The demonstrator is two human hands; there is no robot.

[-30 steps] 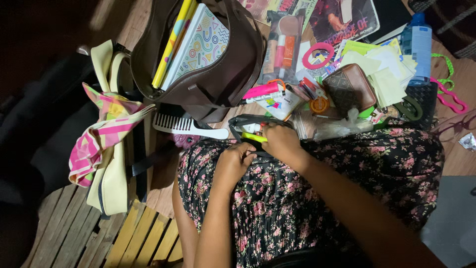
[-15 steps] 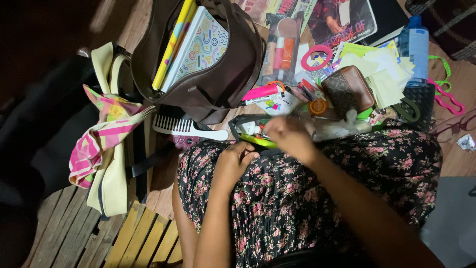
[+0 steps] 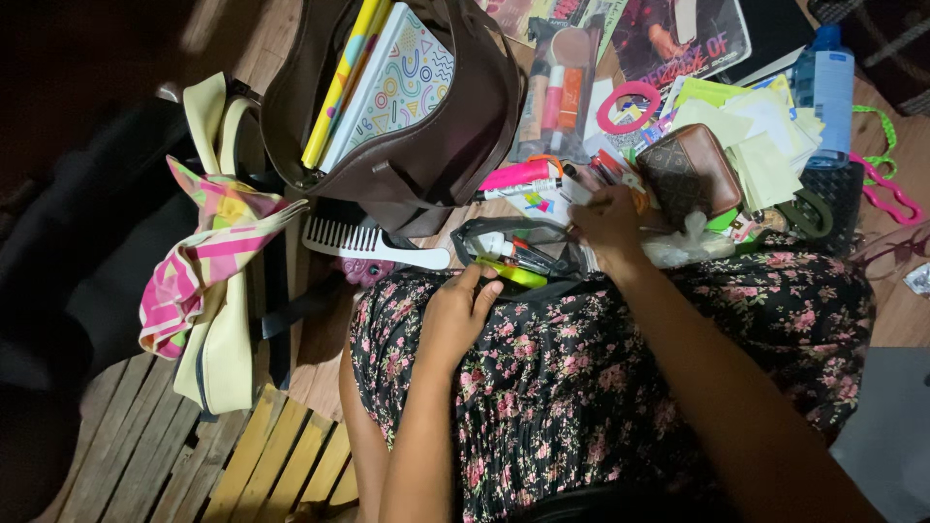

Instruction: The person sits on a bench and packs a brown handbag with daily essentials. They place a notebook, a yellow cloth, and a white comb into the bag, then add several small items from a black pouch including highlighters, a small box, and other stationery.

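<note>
Since the earlier frame, the right hand (image 3: 608, 221) has been moved off the open dark pencil pouch (image 3: 509, 254) toward the pens (image 3: 605, 169) beyond it; whether its curled fingers hold anything cannot be told. At the lap's front edge, the pouch is steadied by the left hand (image 3: 455, 315), fingers loosely bent at its near rim. A white comb (image 3: 373, 247) and brown bag (image 3: 407, 107) are seen leftward.

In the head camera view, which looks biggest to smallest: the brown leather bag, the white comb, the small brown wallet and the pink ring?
1. Brown leather bag, by far.
2. White plastic comb.
3. Small brown patterned wallet.
4. Pink plastic ring.
All lie at similar distance, so the order seems safe.
</note>
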